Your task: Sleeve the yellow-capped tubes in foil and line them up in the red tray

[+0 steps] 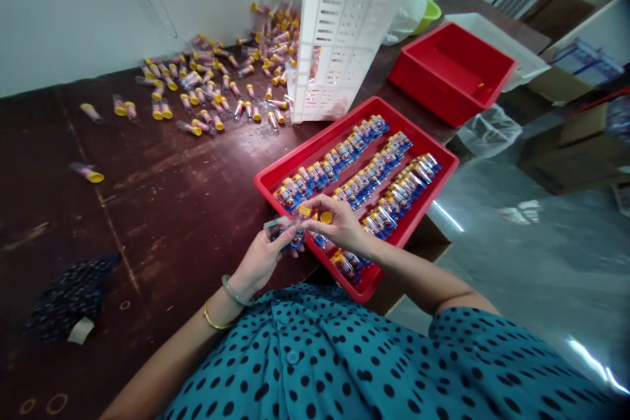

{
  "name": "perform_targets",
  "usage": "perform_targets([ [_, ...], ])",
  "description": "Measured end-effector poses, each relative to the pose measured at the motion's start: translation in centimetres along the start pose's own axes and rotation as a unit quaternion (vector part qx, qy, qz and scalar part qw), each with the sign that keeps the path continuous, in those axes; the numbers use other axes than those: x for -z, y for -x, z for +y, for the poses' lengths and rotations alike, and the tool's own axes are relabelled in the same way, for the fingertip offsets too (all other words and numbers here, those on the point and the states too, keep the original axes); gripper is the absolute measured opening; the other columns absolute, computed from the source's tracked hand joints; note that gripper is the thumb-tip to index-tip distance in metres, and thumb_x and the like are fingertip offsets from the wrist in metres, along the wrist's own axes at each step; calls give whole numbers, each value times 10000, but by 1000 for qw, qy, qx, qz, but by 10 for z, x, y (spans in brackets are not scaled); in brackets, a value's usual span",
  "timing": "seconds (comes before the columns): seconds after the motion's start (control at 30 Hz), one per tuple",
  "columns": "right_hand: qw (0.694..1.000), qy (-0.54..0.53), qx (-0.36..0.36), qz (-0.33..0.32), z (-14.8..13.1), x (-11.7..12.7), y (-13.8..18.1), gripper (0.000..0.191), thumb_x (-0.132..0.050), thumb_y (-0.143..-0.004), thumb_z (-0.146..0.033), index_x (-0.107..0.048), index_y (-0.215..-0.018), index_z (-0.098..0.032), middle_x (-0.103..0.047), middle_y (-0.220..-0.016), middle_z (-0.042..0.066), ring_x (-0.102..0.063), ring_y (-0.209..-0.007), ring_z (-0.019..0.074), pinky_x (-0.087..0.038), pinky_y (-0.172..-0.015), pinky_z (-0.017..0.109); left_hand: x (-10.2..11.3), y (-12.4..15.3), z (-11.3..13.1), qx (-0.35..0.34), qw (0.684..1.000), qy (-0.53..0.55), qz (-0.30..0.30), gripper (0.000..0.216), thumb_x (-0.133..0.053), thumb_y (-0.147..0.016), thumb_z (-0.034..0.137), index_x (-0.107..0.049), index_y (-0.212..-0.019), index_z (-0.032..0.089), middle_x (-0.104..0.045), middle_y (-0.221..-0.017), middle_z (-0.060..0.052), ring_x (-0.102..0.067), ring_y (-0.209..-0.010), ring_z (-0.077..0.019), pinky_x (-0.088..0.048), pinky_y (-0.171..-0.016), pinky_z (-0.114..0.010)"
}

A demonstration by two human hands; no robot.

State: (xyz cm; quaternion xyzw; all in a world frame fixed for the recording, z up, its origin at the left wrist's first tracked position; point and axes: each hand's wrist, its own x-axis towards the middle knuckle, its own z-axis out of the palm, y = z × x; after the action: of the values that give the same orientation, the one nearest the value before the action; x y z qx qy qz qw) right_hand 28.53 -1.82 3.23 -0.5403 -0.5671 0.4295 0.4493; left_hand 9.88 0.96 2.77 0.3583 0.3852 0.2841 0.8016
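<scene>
My left hand (263, 254) is closed around a small clear-and-blue plastic package (295, 238). My right hand (339, 226) pinches a yellow-capped tube (305, 210) right against that package, and a second yellow cap (325, 217) shows between its fingers. How far the tube and package are joined is hidden by the fingers. Both hands are over the near left edge of a shallow red tray (418, 226). Inside the tray, rows of similar yellow-topped blue packages (371, 177) lie packed side by side.
Many loose yellow-capped tubes (211, 88) are heaped against the wall on the brown table (197, 210). A white slatted crate (339, 39) stands upright behind the tray. Further right sit a deep red bin (433, 88) and cardboard boxes (571, 144). Dark patterned cloth (73, 295) lies at left.
</scene>
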Motion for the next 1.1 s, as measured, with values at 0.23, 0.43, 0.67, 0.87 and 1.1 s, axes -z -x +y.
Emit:
perform_targets([
  [0.23,997,-49,0,60,3,0,21,260,-757,-789,-352,-676,-988,-206,-718,-924,30,-659,-839,171,-521,-780,293,-11,-9,-10,-29,999,-27,13,273,-797,-723,345,-728,-901,150,-711,-850,-37,-613,-696,-154,-533,-590,-259],
  [0.43,995,-67,-16,75,4,8,22,227,-755,-786,-369,-704,-942,-212,-728,-910,26,-668,-824,171,-529,-777,294,-19,-15,-12,-25,998,-48,14,305,-798,-718,374,-744,-928,159,-733,-893,-50,-640,-768,-188,-525,-594,-257],
  [0.67,995,-60,-18,80,9,17,21,234,-745,-793,-383,-710,-949,-213,-719,-951,34,-658,-875,178,-513,-823,302,-26,-23,-12,-4,999,-41,23,319,-820,-691,371,-749,-930,172,-759,-901,-46,-680,-845,-216,-547,-716,-291],
  [0.87,993,-72,-50,80,21,37,7,284,-618,-873,-480,-648,-947,-207,-679,-803,12,-601,-618,130,-509,-594,252,-31,-31,-7,53,997,-54,31,485,-828,-670,416,-721,-1079,177,-759,-970,-69,-702,-865,-235,-575,-791,-328],
  [1.1,872,403,-131,243,30,250,-16,259,-489,-959,-286,-556,-1177,-163,-687,-1111,104,-648,-935,170,-485,-827,279,-21,-43,2,87,994,-20,60,528,-910,-479,427,-743,-916,183,-751,-860,-55,-703,-798,-274,-601,-624,-317],
])
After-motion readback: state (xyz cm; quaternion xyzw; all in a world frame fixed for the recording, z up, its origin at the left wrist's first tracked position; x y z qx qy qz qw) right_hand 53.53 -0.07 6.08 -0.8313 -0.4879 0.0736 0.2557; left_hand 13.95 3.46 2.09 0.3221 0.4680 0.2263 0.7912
